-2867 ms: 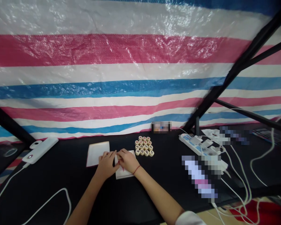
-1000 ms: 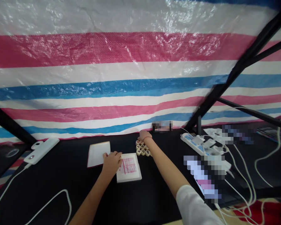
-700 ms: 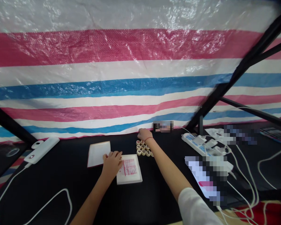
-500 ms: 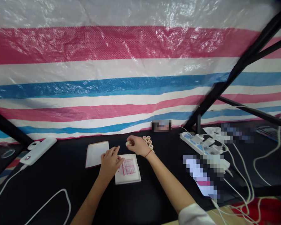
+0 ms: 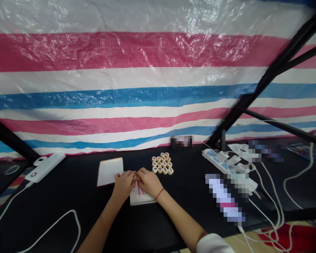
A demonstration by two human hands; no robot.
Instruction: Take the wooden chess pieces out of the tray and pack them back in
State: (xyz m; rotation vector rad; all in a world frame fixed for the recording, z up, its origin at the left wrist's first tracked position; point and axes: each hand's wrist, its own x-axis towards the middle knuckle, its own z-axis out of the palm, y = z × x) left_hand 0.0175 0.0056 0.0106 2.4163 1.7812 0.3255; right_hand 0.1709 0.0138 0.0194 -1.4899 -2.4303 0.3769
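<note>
My left hand (image 5: 124, 184) and my right hand (image 5: 149, 182) meet over a small white board with red grid lines (image 5: 142, 199) on the black table (image 5: 68, 189). Both hands have their fingers curled together at the board's far edge. My right hand carried a round game piece here; it is hidden between the fingertips now. A cluster of several round cream game pieces (image 5: 162, 164) with red and black characters sits just beyond my right hand. A second white square board (image 5: 109, 171) lies left of my left hand.
A white power bank with a cable (image 5: 44, 167) lies at the far left. A white power strip (image 5: 226, 163) with plugs and several white cables occupies the right side. A striped tarp (image 5: 147, 77) hangs behind, and black metal bars (image 5: 265, 77) cross at the right.
My right hand reached to the piece cluster, picked up one round piece and carried it back to the grid board beside my left hand. My left hand stayed on the board.
</note>
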